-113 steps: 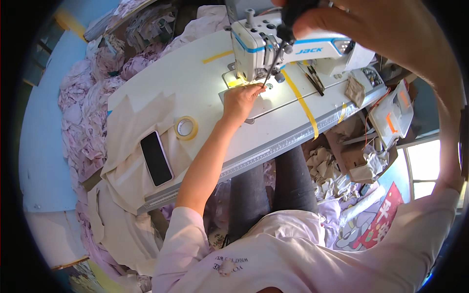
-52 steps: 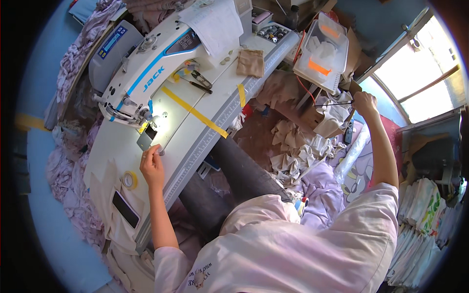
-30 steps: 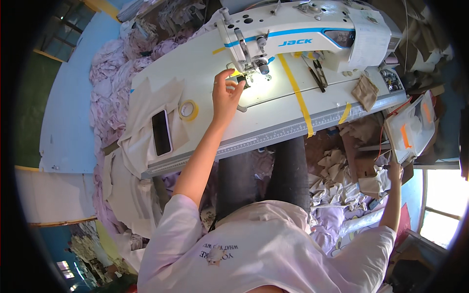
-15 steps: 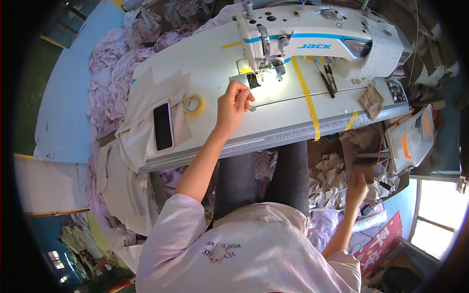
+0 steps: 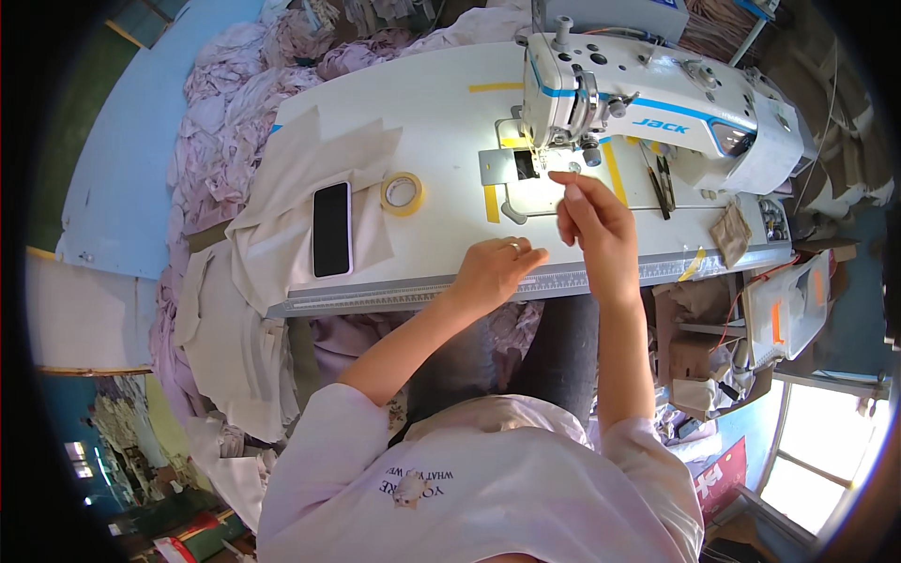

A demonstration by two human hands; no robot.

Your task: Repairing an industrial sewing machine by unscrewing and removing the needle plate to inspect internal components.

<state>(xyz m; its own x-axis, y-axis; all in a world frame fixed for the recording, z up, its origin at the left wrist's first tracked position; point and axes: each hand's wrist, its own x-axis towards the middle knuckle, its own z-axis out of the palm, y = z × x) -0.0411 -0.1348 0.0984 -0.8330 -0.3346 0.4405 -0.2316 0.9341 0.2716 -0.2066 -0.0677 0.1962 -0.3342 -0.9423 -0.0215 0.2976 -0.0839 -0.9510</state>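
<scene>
A white sewing machine [image 5: 648, 94] with a blue stripe stands on the white table [image 5: 441, 122], its lamp lighting the needle area. Just in front of the needle is my right hand [image 5: 605, 239], raised with thumb and forefinger pinched together. Anything between those fingertips is too small to make out. My left hand [image 5: 493, 277] rests low at the table's front ruler edge [image 5: 375, 298], fingers curled and thumb against them; what they hold, if anything, is hidden. A square metal plate [image 5: 493, 167] lies left of the needle beside a dark opening.
Left on the table are a phone [image 5: 331, 230], a yellow tape roll [image 5: 403, 194] and beige fabric pieces [image 5: 272, 202]. Tweezers and a dark slim tool [image 5: 664, 188] lie right of the needle, near a small tan cloth [image 5: 731, 233]. Fabric heaps [image 5: 221, 122] line the left side.
My right hand has come up from beside the table at the lower right to the needle area. The left hand has drawn back from there to the front edge. The view has shifted.
</scene>
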